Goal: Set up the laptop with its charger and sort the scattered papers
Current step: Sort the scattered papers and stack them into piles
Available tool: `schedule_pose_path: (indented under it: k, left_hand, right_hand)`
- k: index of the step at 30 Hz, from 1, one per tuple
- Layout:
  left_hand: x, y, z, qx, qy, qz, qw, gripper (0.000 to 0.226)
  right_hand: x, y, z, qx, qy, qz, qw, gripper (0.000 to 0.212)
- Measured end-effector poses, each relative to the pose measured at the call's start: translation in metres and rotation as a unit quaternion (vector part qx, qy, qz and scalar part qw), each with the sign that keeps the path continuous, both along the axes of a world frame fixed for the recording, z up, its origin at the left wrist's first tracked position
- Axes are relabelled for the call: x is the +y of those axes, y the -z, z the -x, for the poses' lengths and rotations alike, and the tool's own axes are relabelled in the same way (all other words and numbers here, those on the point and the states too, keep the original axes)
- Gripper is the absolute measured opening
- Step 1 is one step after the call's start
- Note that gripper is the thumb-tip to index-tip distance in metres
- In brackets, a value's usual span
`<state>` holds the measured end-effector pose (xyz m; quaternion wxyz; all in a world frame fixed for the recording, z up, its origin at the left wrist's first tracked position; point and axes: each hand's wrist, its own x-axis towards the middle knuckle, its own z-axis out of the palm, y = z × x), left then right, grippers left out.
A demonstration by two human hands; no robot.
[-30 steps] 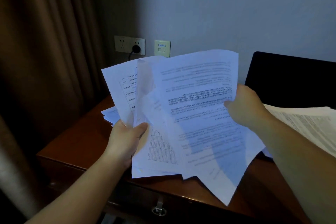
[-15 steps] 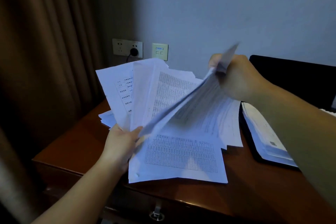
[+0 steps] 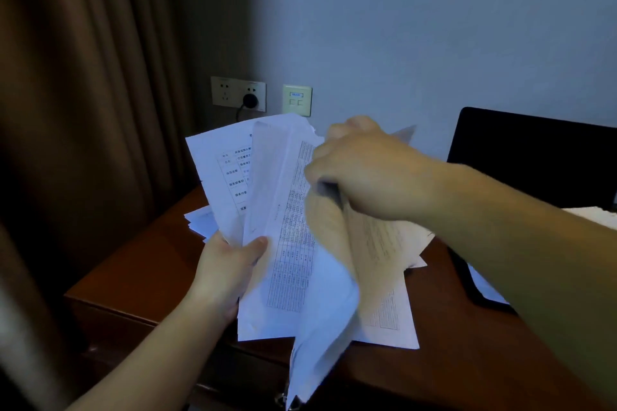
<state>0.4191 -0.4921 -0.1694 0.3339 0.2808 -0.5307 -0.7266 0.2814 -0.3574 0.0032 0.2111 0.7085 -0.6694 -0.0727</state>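
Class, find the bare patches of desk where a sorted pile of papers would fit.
Bare desk lies left of the left hand, and along the front right edge. The middle is crowded with papers; the laptop fills the right.

Dim room, pale wall (image 3: 434, 27), brown curtain (image 3: 83, 93) at left, reddish wooden desk (image 3: 140, 264), 2 wall plates (image 3: 297, 100)

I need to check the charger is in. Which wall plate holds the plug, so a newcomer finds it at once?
Start at the brown curtain on the left; just beside it, on the wall above the desk's back corner, sit two plates. The wider outlet plate, nearer the curtain, carries the black plug; the smaller square plate has none.
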Motion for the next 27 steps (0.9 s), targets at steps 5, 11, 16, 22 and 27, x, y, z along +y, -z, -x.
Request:
schedule_pose_path:
  k: [5,11,16,22,27]
  left_hand:
    - [0.002,-0.005,-0.002,0.038,0.007,-0.003,0.999,0.028]
    - [0.005,-0.007,-0.003,0.066,0.018,-0.025,0.997,0.037]
    - [0.004,-0.011,-0.007,0.000,0.029,-0.039,0.999,0.029]
    - [0.006,-0.015,-0.006,0.005,-0.011,-0.055,0.998,0.029]
    - [0.007,-0.017,-0.007,0.011,-0.023,-0.063,0.998,0.027]
  right_hand:
    - [-0.027,0.046,-0.027,0.123,-0.039,-0.073,0.989,0.030]
    - [-0.032,0.107,-0.008,0.054,-0.103,0.014,0.993,0.030]
    - [-0.016,0.126,0.000,-0.161,0.115,0.155,0.968,0.070]
    - [-0.002,0.138,0.019,-0.376,0.348,0.211,0.832,0.084]
    - [0.006,0.157,0.045,-0.511,0.349,0.308,0.723,0.057]
